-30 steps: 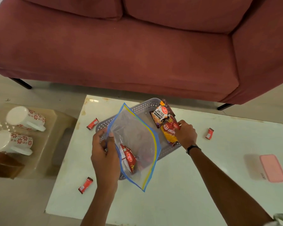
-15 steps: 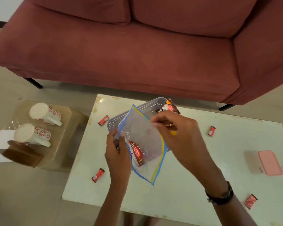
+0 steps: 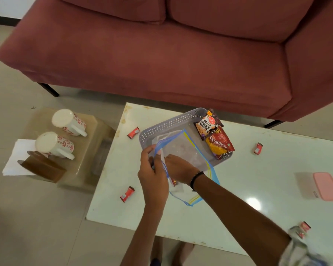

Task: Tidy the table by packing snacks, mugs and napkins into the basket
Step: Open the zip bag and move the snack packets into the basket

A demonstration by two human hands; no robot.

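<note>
My left hand [image 3: 152,175] pinches the clear blue-edged zip bag [image 3: 183,148] while my right hand [image 3: 178,169], inside, hides its fingers' grip from me.

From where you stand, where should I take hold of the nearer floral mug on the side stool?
Take the nearer floral mug by its handle, coming from the table side. It stands upside down on the stool, handle jutting toward the table, unblocked.
</note>
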